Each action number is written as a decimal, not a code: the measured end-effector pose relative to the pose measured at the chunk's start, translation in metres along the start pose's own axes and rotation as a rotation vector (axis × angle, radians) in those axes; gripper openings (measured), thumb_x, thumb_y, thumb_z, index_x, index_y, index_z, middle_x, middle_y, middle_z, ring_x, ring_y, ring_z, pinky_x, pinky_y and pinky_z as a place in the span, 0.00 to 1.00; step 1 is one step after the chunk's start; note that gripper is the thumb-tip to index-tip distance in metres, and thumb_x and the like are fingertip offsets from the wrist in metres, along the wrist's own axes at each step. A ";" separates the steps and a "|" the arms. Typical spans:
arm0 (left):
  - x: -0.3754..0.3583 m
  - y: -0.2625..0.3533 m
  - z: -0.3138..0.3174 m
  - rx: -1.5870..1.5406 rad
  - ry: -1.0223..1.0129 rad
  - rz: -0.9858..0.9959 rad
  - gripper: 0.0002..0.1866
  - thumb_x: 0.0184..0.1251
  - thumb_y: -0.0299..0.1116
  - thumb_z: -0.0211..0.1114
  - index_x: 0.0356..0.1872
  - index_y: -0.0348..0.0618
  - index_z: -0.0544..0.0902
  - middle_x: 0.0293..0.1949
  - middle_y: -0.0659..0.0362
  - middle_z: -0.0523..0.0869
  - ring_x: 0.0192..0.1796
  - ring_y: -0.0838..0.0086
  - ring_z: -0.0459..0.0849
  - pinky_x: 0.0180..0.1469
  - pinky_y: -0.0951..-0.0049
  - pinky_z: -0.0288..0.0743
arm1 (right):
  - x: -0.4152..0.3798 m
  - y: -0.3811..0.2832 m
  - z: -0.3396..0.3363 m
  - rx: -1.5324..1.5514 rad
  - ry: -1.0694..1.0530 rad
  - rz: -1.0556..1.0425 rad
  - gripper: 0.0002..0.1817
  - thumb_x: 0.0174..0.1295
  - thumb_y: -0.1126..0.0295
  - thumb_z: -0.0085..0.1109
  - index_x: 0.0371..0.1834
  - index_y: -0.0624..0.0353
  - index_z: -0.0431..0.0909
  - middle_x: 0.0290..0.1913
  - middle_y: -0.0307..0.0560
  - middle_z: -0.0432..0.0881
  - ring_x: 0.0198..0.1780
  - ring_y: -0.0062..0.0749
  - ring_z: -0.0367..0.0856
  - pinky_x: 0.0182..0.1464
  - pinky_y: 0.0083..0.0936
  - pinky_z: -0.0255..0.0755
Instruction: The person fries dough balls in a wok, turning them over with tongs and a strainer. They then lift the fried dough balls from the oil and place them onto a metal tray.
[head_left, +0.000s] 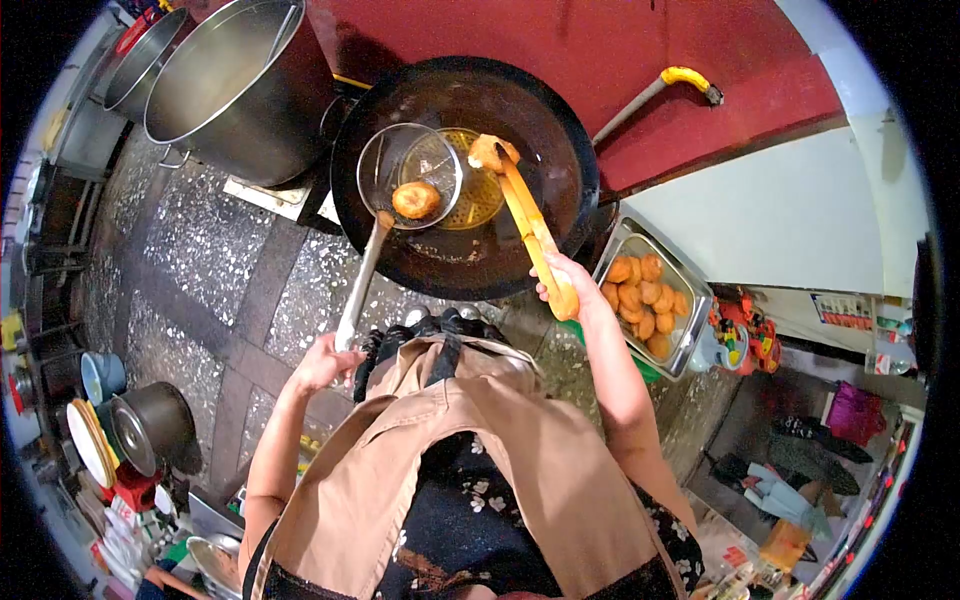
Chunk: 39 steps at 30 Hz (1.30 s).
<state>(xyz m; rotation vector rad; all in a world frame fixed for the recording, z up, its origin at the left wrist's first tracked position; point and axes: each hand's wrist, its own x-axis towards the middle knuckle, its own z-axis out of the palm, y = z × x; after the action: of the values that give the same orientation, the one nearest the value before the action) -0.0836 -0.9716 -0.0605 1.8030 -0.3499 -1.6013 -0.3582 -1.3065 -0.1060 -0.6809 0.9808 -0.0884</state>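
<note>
Over the wide, black, round-bottomed wok (540,110), a round wire-mesh strainer with a long metal handle (385,165) lies level, carrying one browned, rounded fried piece (416,200) near its handle side. The left hand (328,365) has its grip closed on the far end of that handle, outside the rim; holding it so far back probably spares the fingers the heat, and keeping the mesh above the wok would let any drips fall back inside.

From the other side, the right hand (572,285) has its grip closed around the long, yellow-orange tongs (520,215). Their dark tips meet a paler, uneven golden piece (490,152) beside the strainer, also above the wok; whether they are fully clamped on it, I cannot tell. The length of the tongs seems useful for the same reason, leaving the hand near the rim rather than over the middle.

Below and between the two pieces shows a yellowish perforated metal disc (478,205). Just beside the wok, on the right hand's side, a rectangular steel tray (677,352) holds a pile of golden-brown fried pieces (650,295), its raised walls likely keeping the round shapes from rolling away.
</note>
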 end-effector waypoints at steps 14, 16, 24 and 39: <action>0.004 0.000 0.015 0.054 -0.187 -0.016 0.04 0.54 0.27 0.62 0.27 0.38 0.76 0.17 0.61 0.76 0.18 0.78 0.75 0.20 0.76 0.69 | -0.022 0.014 0.042 0.116 -0.211 0.235 0.20 0.58 0.60 0.56 0.49 0.59 0.67 0.31 0.49 0.77 0.22 0.31 0.75 0.20 0.24 0.71; 0.010 -0.001 0.030 -0.068 -0.213 0.021 0.06 0.56 0.27 0.62 0.24 0.39 0.74 0.16 0.61 0.76 0.17 0.79 0.75 0.20 0.77 0.68 | -0.028 0.031 0.061 0.285 -0.279 0.285 0.26 0.55 0.54 0.57 0.51 0.59 0.66 0.34 0.49 0.76 0.24 0.34 0.74 0.24 0.26 0.70; 0.036 -0.003 0.070 -0.284 -0.236 0.109 0.06 0.58 0.29 0.63 0.27 0.41 0.74 0.17 0.64 0.76 0.18 0.80 0.74 0.22 0.79 0.68 | 0.008 0.081 0.110 0.800 -0.570 0.276 0.33 0.53 0.45 0.54 0.53 0.60 0.69 0.40 0.50 0.77 0.30 0.34 0.72 0.34 0.27 0.68; 0.046 -0.017 0.081 -0.337 -0.200 0.212 0.07 0.58 0.28 0.61 0.23 0.41 0.73 0.16 0.64 0.75 0.17 0.79 0.73 0.22 0.79 0.68 | -0.022 0.016 0.096 -0.881 0.214 -0.777 0.40 0.43 0.56 0.68 0.60 0.59 0.62 0.41 0.52 0.76 0.41 0.40 0.79 0.44 0.33 0.75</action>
<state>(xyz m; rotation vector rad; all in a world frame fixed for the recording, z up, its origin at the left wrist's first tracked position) -0.1554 -1.0132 -0.1065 1.3143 -0.3278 -1.5846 -0.2984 -1.2384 -0.0636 -1.8771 0.8877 -0.4312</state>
